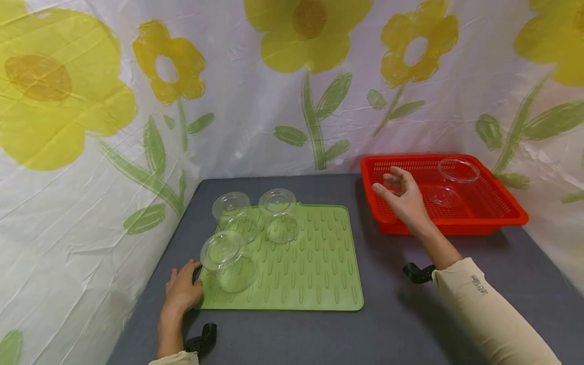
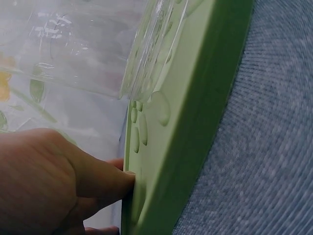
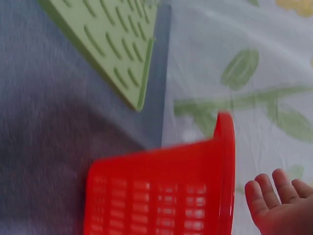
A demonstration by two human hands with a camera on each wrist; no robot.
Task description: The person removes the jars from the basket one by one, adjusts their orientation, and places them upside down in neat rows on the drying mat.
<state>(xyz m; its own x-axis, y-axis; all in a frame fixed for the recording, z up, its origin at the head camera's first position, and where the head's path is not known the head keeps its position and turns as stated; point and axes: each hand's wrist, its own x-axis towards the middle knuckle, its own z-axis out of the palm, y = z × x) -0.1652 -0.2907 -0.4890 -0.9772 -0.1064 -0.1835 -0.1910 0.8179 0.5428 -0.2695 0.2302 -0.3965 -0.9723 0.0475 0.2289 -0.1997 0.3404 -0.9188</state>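
Observation:
Three clear plastic jars stand on the green drying mat (image 1: 315,274): a front one (image 1: 230,263), a back left one (image 1: 232,205) and a back right one (image 1: 279,218). In the left wrist view, the ridged end of the nearest jar (image 2: 151,49) is down at the mat. My left hand (image 1: 182,286) pinches the mat's left edge, thumb over the rim and fingers on the outer side. My right hand (image 1: 403,197) is held over the left part of the red basket (image 1: 438,228), fingers parted and nothing in them. Inside the basket, at its right, stands another clear jar (image 1: 458,171).
The basket has slotted walls and stands on the grey tabletop (image 1: 292,337), right of the mat. A white cloth (image 1: 237,101) with yellow flowers hangs behind the table and along both sides. A black wrist device (image 1: 418,272) sits on my right wrist.

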